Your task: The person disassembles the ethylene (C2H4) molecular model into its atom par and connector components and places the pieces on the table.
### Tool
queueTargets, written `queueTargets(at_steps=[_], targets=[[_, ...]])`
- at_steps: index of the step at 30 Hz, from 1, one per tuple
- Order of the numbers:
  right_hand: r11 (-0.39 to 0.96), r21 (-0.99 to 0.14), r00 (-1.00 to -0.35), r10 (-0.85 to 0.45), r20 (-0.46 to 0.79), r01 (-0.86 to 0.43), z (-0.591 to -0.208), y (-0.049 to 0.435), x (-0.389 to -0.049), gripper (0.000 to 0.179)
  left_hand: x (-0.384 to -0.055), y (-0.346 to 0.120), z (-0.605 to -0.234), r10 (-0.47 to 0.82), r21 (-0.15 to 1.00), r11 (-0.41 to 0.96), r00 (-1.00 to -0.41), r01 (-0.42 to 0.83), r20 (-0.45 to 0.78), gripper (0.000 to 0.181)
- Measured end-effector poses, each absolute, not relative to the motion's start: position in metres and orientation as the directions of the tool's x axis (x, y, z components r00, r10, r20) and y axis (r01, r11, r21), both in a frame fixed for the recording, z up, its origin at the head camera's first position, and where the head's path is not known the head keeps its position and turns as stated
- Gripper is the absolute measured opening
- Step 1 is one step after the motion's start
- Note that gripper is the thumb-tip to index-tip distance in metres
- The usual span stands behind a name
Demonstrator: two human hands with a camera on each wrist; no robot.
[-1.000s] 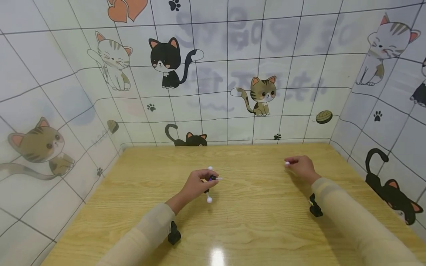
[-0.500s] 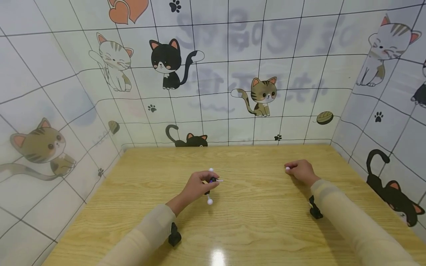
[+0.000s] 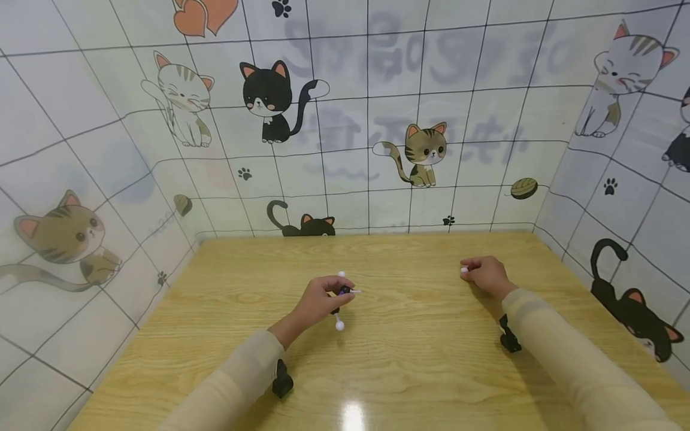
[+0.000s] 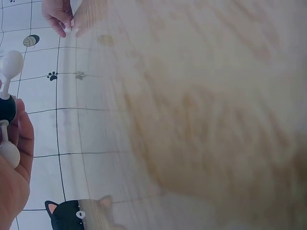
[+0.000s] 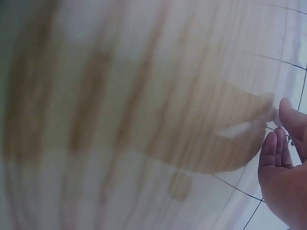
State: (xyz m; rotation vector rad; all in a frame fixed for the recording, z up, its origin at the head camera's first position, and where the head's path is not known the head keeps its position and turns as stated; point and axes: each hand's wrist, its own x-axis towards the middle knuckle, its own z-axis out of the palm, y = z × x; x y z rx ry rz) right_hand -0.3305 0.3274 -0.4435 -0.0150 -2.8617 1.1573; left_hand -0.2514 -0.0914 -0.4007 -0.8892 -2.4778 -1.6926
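Near the middle of the table my left hand pinches a ball-and-stick molecule model between thumb and fingers. Its dark centre shows between the fingertips, and a white stick points right. One white ball hangs on the near side, another peeks out behind the fingers. In the left wrist view a black ball joins two white end balls. Over the far right of the table my right hand pinches a small white ball, partly hidden by the thumb and fingers.
Both hands are close over a glossy wooden table. A cat-print tiled backdrop encloses its back and both sides. Black wrist cameras are strapped under the pale sleeves.
My right hand has come slightly down and nearer with the small white ball. The left hand keeps the model at nearly the same spot.
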Motion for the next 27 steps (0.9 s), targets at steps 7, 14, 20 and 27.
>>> queueTargets(at_steps=[7, 14, 20, 27], targets=[[0.703, -0.71, -0.998, 0.01, 0.057, -0.033, -0.438, 0.328, -0.328, 0.04, -0.25, -0.092, -0.399, 0.462, 0.854, 0.245, -0.829, 0.46, 0.314, 0.017], [0.656, -0.745, -0.992, -0.059, 0.107, -0.12, -0.427, 0.313, -0.315, 0.041, -0.251, -0.093, -0.4, 0.481, 0.858, 0.234, -0.821, 0.458, 0.307, 0.019], [0.59, -0.794, -0.989, -0.093, 0.114, -0.147, -0.423, 0.286, -0.306, 0.041, -0.25, -0.094, -0.4, 0.508, 0.879, 0.21, -0.816, 0.428, 0.276, 0.024], [0.481, -0.865, -0.987, -0.141, 0.084, -0.142, -0.423, 0.256, -0.29, 0.042, -0.247, -0.092, -0.399, 0.524, 0.889, 0.203, -0.812, 0.411, 0.256, 0.027]])
